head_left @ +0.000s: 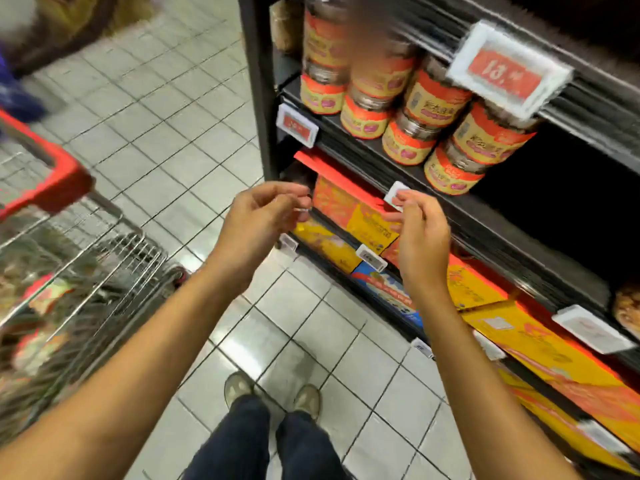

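Shop aisle, tiled floor [173,133]. R hand [420,237] grip pinches white price tag [394,195] on black shelf rail [502,237]; tag's long axis seems to follow rail, face toward aisle. L hand [263,220] grip narrow, pinching small pale item [303,209], blurred.

open floor [166,109] runs from 6 up to 11 o'clock, between the wire cart [86,271] at 9 and the black shelf unit [256,81] at 12 to 4. stacked jars [429,112] fill the shelf at 1; the dark bay [561,202] at 3 beside them is free. boxes [349,209] crowd the lower shelf behind a price tag [394,194].
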